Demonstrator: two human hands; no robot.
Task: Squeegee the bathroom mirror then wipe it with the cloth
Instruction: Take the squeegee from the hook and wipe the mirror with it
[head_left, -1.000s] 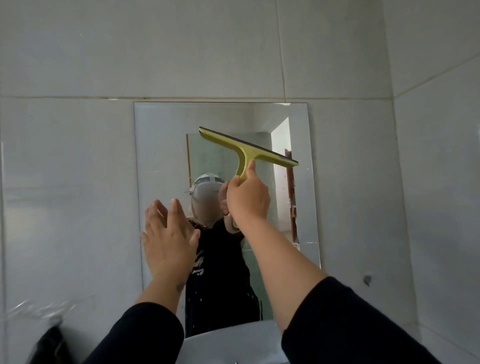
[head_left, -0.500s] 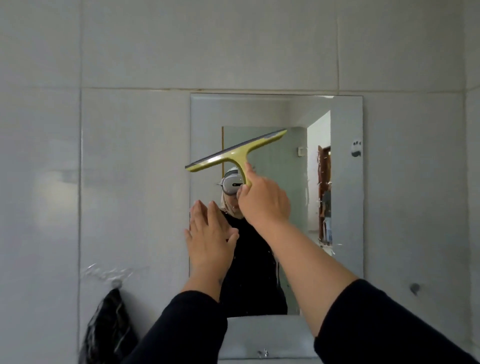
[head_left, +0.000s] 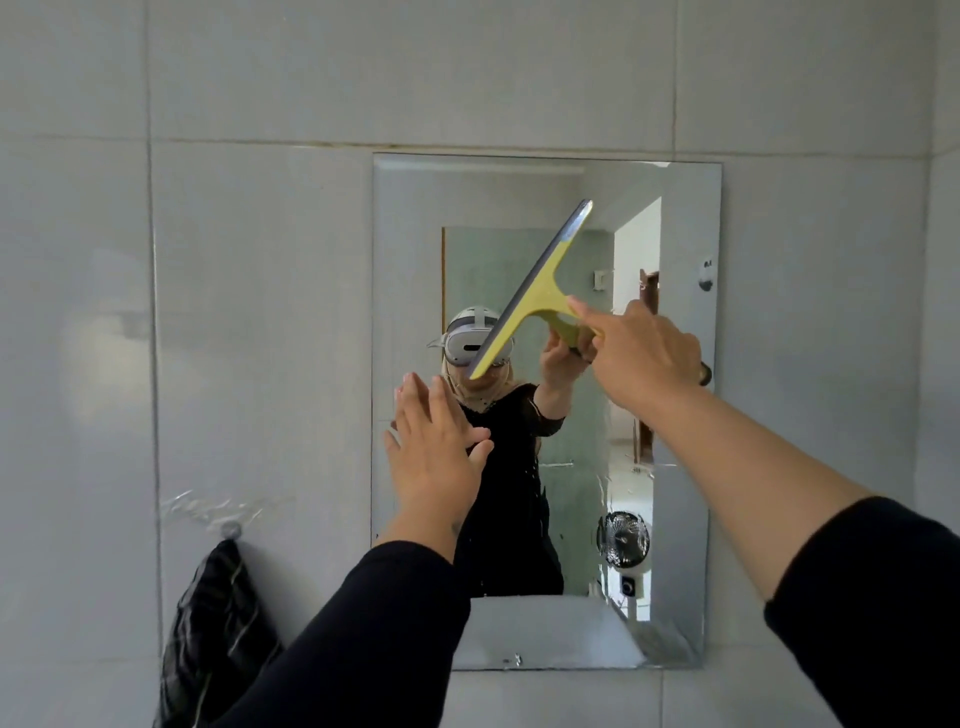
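- Pale grey wall tiles (head_left: 260, 312) fill the view, with a frameless rectangular mirror (head_left: 415, 208) fixed flat on them, right of centre
- Bare tile runs wide to the left of the mirror's left edge and above its top edge; on the right a narrower strip of tile leads toward a corner of the room
- Low on the left, well apart from the mirror, a black cloth (head_left: 218, 623) hangs from a small wall hook (head_left: 231, 530), with a smear of wet streaks on the tile just above the hook
- Upper glass is open around the tool; water drops and runs show on the lower right part of the mirror
- Yellow squeegee (head_left: 540, 291) sits against the upper middle of the glass, its blade tilted steeply, top end up toward the right and bottom end down toward the left
- Right hand (head_left: 644, 358) is closed round the squeegee's handle, forefinger stretched along the neck toward the blade; the rest of the handle is hidden in the fist
- Left hand (head_left: 431, 457) is spread flat, fingers together and pointing up, at the mirror's left edge below the blade; it holds nothing, and whether the palm touches the glass cannot be told
- Both forearms wear black sleeves (head_left: 374, 623), the right one pushed back
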